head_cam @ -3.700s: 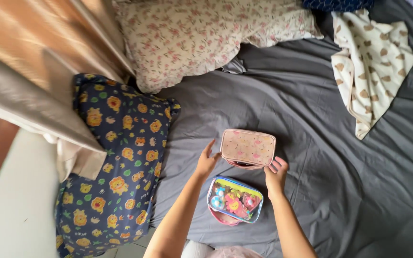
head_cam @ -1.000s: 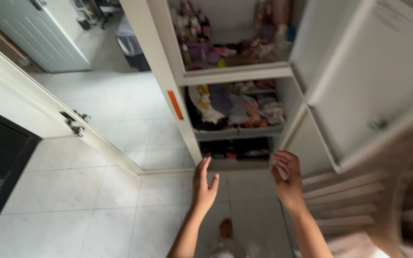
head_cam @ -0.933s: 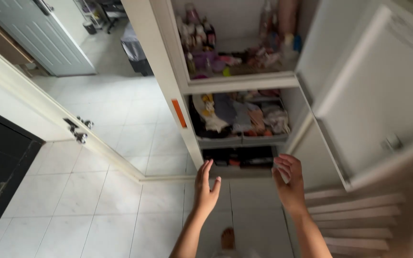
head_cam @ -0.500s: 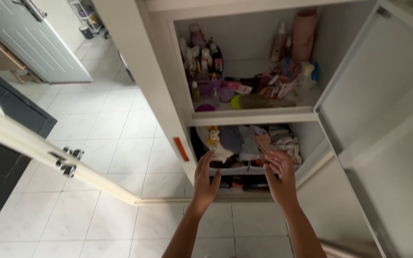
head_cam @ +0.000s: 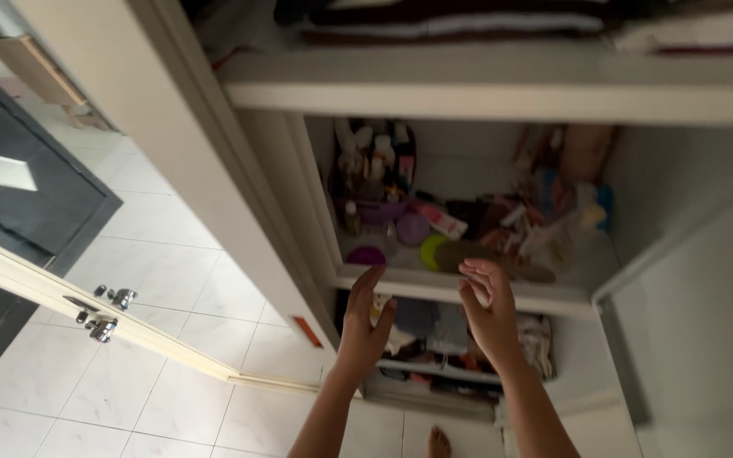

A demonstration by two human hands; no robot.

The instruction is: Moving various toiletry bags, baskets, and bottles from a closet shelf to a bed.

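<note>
Head view: hands [head_cam: 426,318] nearer cupboard shelf [head_cam: 468,293].

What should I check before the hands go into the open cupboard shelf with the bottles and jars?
1. Left hand empty: ok, open palm.
2. Right hand empty: ok, fingers loosely curled, nothing held.
3. Cupboard door out of the way: ok, swung open to the left.
4. Free room on the shelf: not ok, crowded with bottles and small round lids.
5. Items upright: cannot tell, the right side is a blurred jumble.

Left hand [head_cam: 365,315] open, right hand [head_cam: 490,315] loosely curled (both raised, empty)
</note>
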